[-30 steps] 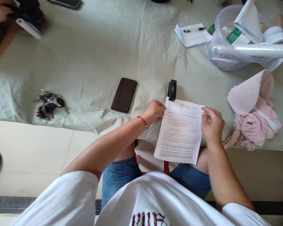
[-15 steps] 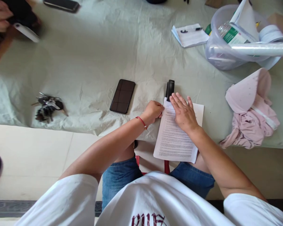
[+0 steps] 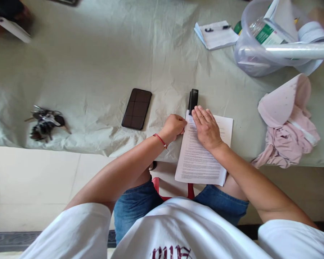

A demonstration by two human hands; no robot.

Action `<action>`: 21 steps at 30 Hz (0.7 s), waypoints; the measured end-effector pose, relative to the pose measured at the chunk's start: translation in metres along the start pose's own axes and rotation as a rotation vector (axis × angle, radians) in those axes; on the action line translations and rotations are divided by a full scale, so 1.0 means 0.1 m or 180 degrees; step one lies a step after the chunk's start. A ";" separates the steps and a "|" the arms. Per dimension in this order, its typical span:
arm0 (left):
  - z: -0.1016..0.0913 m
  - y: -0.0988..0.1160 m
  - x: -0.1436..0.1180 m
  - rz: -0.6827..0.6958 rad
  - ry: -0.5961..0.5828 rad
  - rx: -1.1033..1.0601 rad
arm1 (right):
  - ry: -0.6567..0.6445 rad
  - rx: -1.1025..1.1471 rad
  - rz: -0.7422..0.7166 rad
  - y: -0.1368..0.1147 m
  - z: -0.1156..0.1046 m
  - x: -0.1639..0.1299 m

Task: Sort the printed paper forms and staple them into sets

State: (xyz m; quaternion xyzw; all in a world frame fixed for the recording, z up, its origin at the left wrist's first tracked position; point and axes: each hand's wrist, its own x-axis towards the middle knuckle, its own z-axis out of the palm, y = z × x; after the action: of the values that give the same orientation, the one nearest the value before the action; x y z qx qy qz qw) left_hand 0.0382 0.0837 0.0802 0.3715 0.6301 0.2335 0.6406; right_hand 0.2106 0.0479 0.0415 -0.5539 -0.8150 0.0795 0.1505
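Note:
A stack of printed papers (image 3: pixel 198 162) lies at the table's front edge, its lower part jutting out over my lap. My left hand (image 3: pixel 174 127), a red bracelet at its wrist, is closed at the stack's upper left edge, the sheets' edge between its fingers. Flat on the upper part of the stack rests my right hand (image 3: pixel 207 127), fingers stretched out and close together. Its fingertips touch or nearly touch the near end of a black stapler (image 3: pixel 193 101), which sits over the top left corner of the papers. The stapler's jaw is hidden from above.
Left of my hands lie a black phone (image 3: pixel 136 109) and a bunch of keys (image 3: pixel 47 122). To the right is a crumpled pink cloth cap (image 3: pixel 288 122). Behind it stands a clear plastic basket (image 3: pixel 250 59) beside a notepad (image 3: pixel 218 37). Another person's hand shows at the far left.
My right hand has slid slightly left, and its thumb has drawn in against the fingers. My left hand keeps its place at the paper edge. The whole view has shifted a little.

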 end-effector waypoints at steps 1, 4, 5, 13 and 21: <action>0.00 0.00 0.00 0.0003 0.0007 0.0009 | -0.0008 -0.0002 0.0010 0.00 0.00 0.00; 0.01 0.00 0.00 0.0009 0.0055 0.0074 | -0.0054 -0.0005 0.0069 -0.03 -0.04 0.00; 0.01 0.00 -0.01 0.0014 0.0070 0.0103 | -0.0058 0.0005 0.0096 -0.04 -0.08 0.01; -0.06 -0.06 -0.14 0.0103 -0.0006 0.0548 | 0.0462 0.0478 0.0481 0.09 -0.31 0.01; -0.22 -0.32 -0.29 0.0542 -0.0196 0.0680 | 0.1466 0.1547 0.1526 0.52 -0.51 -0.04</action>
State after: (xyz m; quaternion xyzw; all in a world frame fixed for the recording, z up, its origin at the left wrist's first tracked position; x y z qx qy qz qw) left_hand 0.0088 0.0459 0.0756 0.4968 0.5976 0.2072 0.5943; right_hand 0.2744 0.0615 0.0734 -0.6797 -0.5654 0.1765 0.4327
